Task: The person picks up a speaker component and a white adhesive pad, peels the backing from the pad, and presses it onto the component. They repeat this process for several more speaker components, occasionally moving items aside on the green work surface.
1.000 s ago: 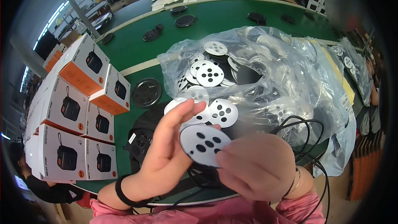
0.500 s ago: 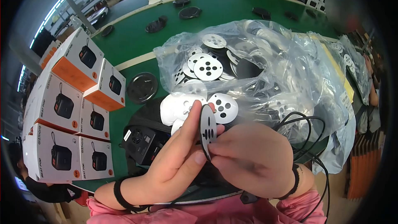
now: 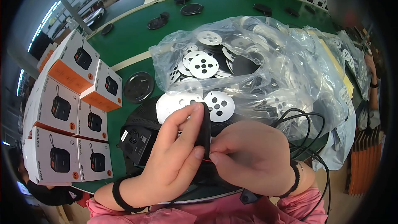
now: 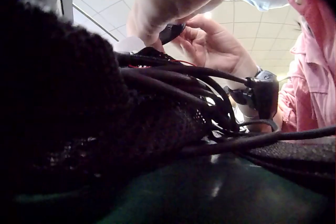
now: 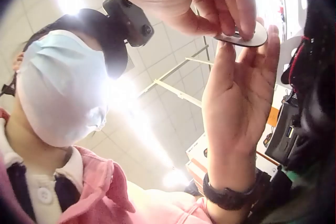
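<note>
Upright in front of me is a thin round disc (image 3: 203, 130), its black side and edge showing in the head view. My left hand (image 3: 172, 153) holds it between the fingers and the thumb. Thumb and fingertips of my right hand (image 3: 253, 157) pinch at the disc's lower edge. In the right wrist view the disc (image 5: 254, 38) shows a pale face, with the left hand (image 5: 231, 98) beneath it and the right fingers on top. Loose white discs with black holes (image 3: 219, 106) lie just beyond the hands. The left wrist view shows both hands above dark mesh and cables.
A clear plastic bag (image 3: 286, 74) of similar discs spreads across the green table (image 3: 128, 49). Boxed speakers (image 3: 62, 108) are stacked at left. A black round part (image 3: 139, 87) and a black device (image 3: 139, 143) lie near them. Black cables (image 3: 309, 128) loop at right.
The disc has turned from its white holed face showing, through nearly edge-on, to its black side showing. My right hand's fingertips are now at its lower edge.
</note>
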A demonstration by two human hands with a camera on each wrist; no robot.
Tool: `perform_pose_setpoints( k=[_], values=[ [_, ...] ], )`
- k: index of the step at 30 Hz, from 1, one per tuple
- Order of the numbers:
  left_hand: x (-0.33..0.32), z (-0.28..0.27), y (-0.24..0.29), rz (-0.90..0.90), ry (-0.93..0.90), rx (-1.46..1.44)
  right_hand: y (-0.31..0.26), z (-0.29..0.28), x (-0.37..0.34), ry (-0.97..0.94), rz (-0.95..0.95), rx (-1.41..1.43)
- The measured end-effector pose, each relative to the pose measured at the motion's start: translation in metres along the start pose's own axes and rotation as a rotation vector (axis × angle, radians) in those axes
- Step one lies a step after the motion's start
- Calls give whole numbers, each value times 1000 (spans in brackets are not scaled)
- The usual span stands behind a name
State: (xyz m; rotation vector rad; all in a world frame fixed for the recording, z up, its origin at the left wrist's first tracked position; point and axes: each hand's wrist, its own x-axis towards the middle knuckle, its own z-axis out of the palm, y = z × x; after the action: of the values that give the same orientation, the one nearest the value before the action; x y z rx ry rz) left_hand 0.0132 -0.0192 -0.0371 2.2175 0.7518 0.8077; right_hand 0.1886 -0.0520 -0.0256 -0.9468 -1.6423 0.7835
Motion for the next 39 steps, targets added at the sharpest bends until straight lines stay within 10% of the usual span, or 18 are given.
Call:
perform_pose_setpoints(
  k=[17, 23, 29, 31, 32, 39],
  values=[
    [-1, -8, 9, -48, -236, -223, -1, 2, 1, -58, -83, 22],
    [-6, -27, 15, -251, -27, -66, 6, 0, -6, -129, 260, 430],
    [-4, -48, -15, -389, 394, -545, -7, -17, 6, 64, 487, 696],
    [-5, -54, -16, -390, 416, -573, 4, -20, 5, 58, 368, 405],
    [-5, -54, -12, -372, 381, -648, 16, -17, 8, 32, 36, -232],
    [-9, -50, 9, -425, 99, -863, 23, -3, 11, 116, -113, -562]
  ],
)
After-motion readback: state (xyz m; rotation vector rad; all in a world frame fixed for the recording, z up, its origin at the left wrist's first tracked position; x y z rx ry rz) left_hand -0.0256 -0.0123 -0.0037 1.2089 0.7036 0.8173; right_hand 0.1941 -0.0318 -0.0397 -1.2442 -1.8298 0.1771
